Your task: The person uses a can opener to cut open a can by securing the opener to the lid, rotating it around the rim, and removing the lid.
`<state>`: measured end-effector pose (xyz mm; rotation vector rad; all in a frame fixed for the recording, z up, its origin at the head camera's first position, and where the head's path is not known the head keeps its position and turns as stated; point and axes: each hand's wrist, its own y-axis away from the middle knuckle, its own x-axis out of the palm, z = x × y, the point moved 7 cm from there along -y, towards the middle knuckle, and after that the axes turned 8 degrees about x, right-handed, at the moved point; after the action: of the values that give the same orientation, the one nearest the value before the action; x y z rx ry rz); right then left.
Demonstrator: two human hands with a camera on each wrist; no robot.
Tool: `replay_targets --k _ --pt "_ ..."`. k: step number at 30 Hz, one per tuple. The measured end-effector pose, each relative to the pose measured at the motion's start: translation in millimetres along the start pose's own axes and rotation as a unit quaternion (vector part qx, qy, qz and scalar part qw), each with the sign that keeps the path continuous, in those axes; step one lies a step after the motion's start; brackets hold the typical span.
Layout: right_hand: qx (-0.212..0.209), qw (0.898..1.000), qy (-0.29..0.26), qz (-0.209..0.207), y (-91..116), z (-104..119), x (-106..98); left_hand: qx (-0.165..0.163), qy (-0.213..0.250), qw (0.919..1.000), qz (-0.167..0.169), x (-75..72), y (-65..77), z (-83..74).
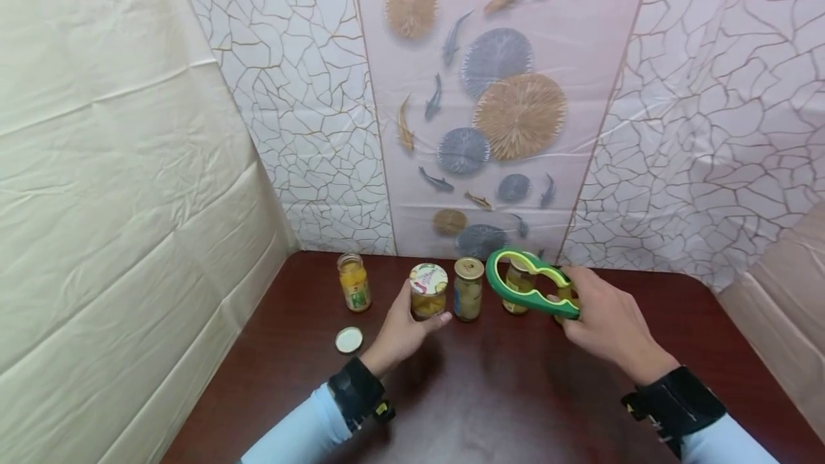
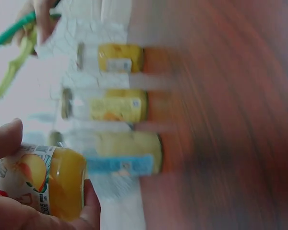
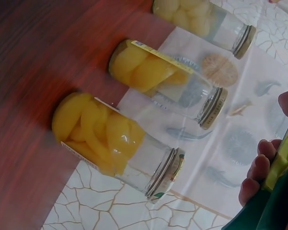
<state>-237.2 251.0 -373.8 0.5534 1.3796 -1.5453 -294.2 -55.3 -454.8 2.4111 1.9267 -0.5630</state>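
Observation:
My left hand (image 1: 402, 335) grips a glass jar of yellow fruit (image 1: 428, 301) with a white patterned lid. In the left wrist view, thumb and fingers wrap round the jar (image 2: 68, 182), whose label shows a peach. My right hand (image 1: 609, 317) holds a green jar opener (image 1: 528, 299) with a wavy yellow-green inner edge. The opener is raised in front of the jars on the right, apart from the held jar. Just right of the left hand stands a lidded jar of pale fruit (image 1: 468, 296). Whether the held jar touches the table cannot be told.
An opened jar of yellow fruit (image 1: 355, 285) stands at the back left, with a loose white lid (image 1: 349, 340) before it. Two lidded jars of yellow fruit, one middle (image 3: 151, 69) and one nearer (image 3: 101, 132), stand behind the opener. A patterned cloth (image 1: 322, 127) hangs behind the dark table (image 1: 490, 407).

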Motion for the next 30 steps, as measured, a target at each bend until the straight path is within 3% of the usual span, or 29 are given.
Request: replay_targets --k 7,14,24,30 --pt "-0.013 1.0 -0.011 0.003 1.2 11.8 -0.1 0.025 -0.008 0.999 0.036 17.3 13.0 -16.4" --pt "-0.067 0.997 -0.028 0.018 -4.7 48.0 -0.7 0.043 0.001 0.9971 0.063 38.6 16.8 -21.5" --pt "-0.096 0.988 -0.02 0.116 -8.2 84.1 6.3 0.061 0.0 0.994 0.091 63.7 22.1 -35.1" --pt "-0.079 0.981 -0.012 0.177 -8.1 88.9 12.4 0.106 -0.004 0.9892 0.101 68.3 24.3 -51.5"
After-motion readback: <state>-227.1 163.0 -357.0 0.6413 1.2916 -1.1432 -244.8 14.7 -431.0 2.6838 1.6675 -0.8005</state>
